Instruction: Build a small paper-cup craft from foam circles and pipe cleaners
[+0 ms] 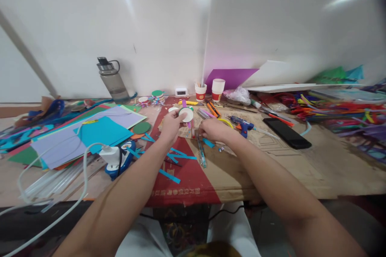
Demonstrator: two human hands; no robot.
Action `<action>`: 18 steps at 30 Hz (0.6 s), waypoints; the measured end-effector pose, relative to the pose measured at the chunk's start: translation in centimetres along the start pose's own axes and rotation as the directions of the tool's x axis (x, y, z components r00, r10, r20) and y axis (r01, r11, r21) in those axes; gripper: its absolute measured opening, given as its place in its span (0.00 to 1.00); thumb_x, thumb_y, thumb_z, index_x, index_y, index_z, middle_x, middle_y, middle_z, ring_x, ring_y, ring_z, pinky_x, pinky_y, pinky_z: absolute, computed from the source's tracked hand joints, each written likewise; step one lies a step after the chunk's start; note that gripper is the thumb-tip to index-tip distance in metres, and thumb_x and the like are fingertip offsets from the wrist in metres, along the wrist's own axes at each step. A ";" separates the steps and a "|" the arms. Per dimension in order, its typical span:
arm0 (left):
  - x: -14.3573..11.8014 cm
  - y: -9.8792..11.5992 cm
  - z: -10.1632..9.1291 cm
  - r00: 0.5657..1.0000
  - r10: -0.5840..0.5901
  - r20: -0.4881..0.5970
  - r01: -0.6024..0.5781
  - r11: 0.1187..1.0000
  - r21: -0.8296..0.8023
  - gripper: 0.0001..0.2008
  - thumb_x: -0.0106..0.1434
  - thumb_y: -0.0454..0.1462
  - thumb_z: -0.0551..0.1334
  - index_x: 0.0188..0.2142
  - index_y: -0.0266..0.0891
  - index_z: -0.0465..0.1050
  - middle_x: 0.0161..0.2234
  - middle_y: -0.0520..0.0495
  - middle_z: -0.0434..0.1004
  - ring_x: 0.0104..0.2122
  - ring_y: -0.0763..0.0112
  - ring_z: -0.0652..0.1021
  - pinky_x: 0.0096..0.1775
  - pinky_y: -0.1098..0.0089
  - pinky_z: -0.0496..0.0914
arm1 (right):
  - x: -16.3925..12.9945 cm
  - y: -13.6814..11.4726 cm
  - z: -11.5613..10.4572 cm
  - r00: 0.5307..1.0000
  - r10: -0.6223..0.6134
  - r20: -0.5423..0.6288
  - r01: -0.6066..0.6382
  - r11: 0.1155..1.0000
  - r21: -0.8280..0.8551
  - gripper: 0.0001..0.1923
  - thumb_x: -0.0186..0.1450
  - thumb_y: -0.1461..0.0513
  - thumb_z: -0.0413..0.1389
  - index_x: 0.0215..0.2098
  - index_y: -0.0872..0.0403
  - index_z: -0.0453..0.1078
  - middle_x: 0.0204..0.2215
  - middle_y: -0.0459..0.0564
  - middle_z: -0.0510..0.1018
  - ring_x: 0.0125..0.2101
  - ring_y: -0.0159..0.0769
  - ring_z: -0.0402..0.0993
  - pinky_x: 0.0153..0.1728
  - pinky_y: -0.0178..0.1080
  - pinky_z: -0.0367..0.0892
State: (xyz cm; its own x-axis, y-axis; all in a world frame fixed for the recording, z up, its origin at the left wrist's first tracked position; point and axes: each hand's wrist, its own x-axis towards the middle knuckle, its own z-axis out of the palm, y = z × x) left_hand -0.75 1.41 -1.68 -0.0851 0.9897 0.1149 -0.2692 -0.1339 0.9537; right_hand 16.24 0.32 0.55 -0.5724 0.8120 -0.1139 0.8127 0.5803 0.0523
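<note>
My left hand (171,125) pinches a small white paper disc (185,115) by its left side. Green shows behind the disc's edge, and purple strips stick out above and below it. My right hand (212,129) is just to the right, a little apart from the disc, with its fingers curled together. Whatever those fingers hold, if anything, is hidden. Below the right hand a clear pen with a teal end (202,156) lies on the cardboard. Blue paper strips (177,153) are scattered beneath my left hand.
A blue hot glue gun (245,127) and a black phone (286,132) lie to the right. Paper cups (218,90) and a water bottle (113,80) stand along the back wall. Coloured paper sheets (60,144) and a power socket with a white cable (117,160) occupy the left.
</note>
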 end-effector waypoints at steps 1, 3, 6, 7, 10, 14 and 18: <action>0.0 0.0 0.0 1.000 -0.001 0.003 0.001 1.000 0.000 0.13 0.46 0.36 0.70 0.32 0.34 0.75 0.32 0.48 0.77 0.25 0.76 0.73 0.21 0.77 0.65 | 0.0 -0.1 -0.1 1.000 0.011 0.007 -0.011 1.000 -0.004 0.13 0.63 0.64 0.53 0.41 0.59 0.77 0.42 0.60 0.81 0.44 0.45 0.77 0.42 0.38 0.65; 0.0 0.0 0.0 1.000 -0.001 0.009 0.001 1.000 0.000 0.13 0.46 0.36 0.70 0.33 0.34 0.74 0.31 0.48 0.77 0.25 0.77 0.72 0.21 0.77 0.65 | -0.1 -0.3 -0.2 0.999 0.032 0.019 -0.032 0.999 -0.008 0.14 0.62 0.64 0.52 0.41 0.59 0.77 0.41 0.61 0.81 0.42 0.46 0.77 0.40 0.38 0.65; 0.1 -0.1 -0.1 1.000 0.004 0.014 -0.004 1.000 0.005 0.14 0.45 0.37 0.70 0.33 0.34 0.75 0.31 0.48 0.77 0.25 0.76 0.72 0.21 0.77 0.65 | -0.1 -0.3 -0.1 0.998 0.058 0.034 -0.058 0.998 0.003 0.15 0.61 0.64 0.52 0.41 0.59 0.77 0.40 0.60 0.81 0.41 0.46 0.77 0.37 0.38 0.65; 0.2 -0.1 -0.2 1.000 0.005 0.012 -0.006 1.000 0.006 0.15 0.45 0.37 0.70 0.33 0.34 0.74 0.31 0.48 0.77 0.25 0.76 0.72 0.21 0.77 0.65 | 0.0 -0.1 0.1 0.998 0.061 0.032 -0.061 0.998 0.010 0.15 0.61 0.63 0.52 0.41 0.59 0.78 0.40 0.60 0.81 0.41 0.46 0.77 0.36 0.37 0.65; 0.3 -0.2 -0.2 1.000 0.005 0.000 -0.005 1.000 0.001 0.15 0.45 0.37 0.70 0.33 0.34 0.74 0.31 0.48 0.77 0.25 0.76 0.73 0.21 0.77 0.65 | 0.2 0.8 0.5 0.998 0.067 0.001 -0.067 0.994 0.090 0.13 0.60 0.63 0.53 0.38 0.58 0.77 0.37 0.58 0.81 0.37 0.42 0.76 0.34 0.36 0.64; 0.4 -0.2 -0.3 1.000 -0.002 0.007 0.002 1.000 0.002 0.16 0.45 0.37 0.70 0.35 0.33 0.74 0.32 0.47 0.77 0.27 0.75 0.74 0.22 0.77 0.66 | -0.9 2.1 0.1 0.995 0.025 -0.097 0.017 0.912 0.409 0.07 0.59 0.65 0.54 0.34 0.57 0.75 0.29 0.49 0.78 0.29 0.32 0.70 0.30 0.33 0.60; 0.5 -0.4 -0.5 1.000 0.006 -0.004 -0.006 1.000 0.022 0.18 0.46 0.39 0.70 0.35 0.33 0.74 0.34 0.46 0.77 0.28 0.74 0.74 0.24 0.76 0.67 | -3.5 1.3 -1.2 0.922 -0.374 -0.098 0.304 0.545 0.781 0.12 0.64 0.58 0.54 0.36 0.57 0.75 0.31 0.47 0.78 0.31 0.30 0.71 0.35 0.32 0.63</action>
State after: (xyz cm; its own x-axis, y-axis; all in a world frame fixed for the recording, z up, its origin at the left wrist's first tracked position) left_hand -1.15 1.92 -2.14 -0.0906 0.9886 0.1200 -0.2474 -0.1391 0.9589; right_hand 19.19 -1.65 2.18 -0.8423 0.5383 -0.0278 0.3543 0.5140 -0.7812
